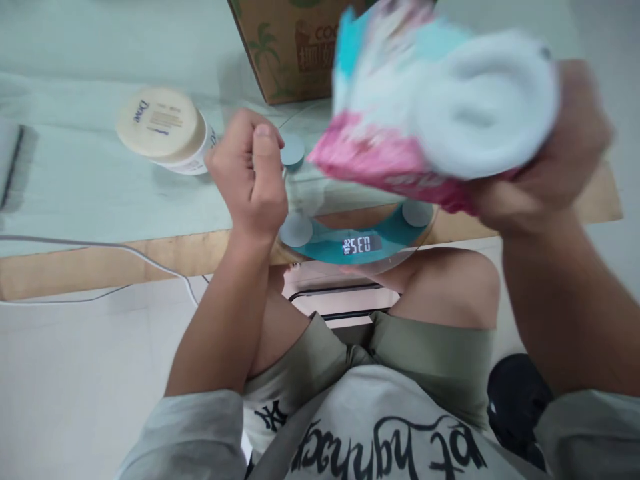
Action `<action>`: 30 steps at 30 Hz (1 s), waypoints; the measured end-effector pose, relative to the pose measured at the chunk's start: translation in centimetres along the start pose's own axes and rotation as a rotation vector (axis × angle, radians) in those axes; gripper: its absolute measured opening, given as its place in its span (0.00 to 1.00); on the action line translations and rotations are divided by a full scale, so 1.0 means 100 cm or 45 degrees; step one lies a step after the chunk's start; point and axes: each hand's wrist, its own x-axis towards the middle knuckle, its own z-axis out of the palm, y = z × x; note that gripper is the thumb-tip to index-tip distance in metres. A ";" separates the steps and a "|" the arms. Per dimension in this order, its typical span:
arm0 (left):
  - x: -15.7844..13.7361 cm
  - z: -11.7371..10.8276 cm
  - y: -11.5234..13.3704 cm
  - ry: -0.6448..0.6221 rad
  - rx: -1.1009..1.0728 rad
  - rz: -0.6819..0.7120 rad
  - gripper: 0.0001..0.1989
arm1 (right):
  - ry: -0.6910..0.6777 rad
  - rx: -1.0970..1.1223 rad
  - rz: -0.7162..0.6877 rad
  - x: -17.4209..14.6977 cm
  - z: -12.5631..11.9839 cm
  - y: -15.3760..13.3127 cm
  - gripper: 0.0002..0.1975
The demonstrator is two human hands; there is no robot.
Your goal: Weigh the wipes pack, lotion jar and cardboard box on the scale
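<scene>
My right hand (545, 160) grips a soft pack of wipes (430, 100) with a pink and light-blue wrapper and a white round lid, held up in the air above the table edge; it is blurred by motion. My left hand (253, 170) is closed into a fist with nothing visible in it, hovering by the left edge of a round glass scale (320, 243). The scale has a teal centre, silver round pads and a lit display reading digits. It overhangs the table's front edge (100, 260).
A white Dove jar (163, 130) with a cream lid stands on the glass table top at the left. A brown cardboard box (290, 47) stands behind the scale. A white cable (100, 250) runs along the wooden table edge. A dark-edged object lies at far left.
</scene>
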 end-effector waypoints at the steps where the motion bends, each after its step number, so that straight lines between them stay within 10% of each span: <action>1: 0.001 -0.001 -0.003 0.011 -0.007 -0.018 0.34 | -0.122 -0.001 -0.104 0.001 0.012 -0.007 0.26; 7: 0.002 -0.003 -0.030 0.081 -0.139 -0.054 0.35 | -0.572 0.027 -0.244 0.014 0.037 0.019 0.37; 13: 0.002 -0.009 -0.024 -0.230 -0.198 -0.077 0.37 | 0.267 0.694 -0.014 -0.010 0.021 0.035 0.30; 30: 0.004 -0.011 -0.005 -0.442 -0.194 -0.047 0.30 | 0.400 0.732 0.164 -0.060 0.042 0.010 0.31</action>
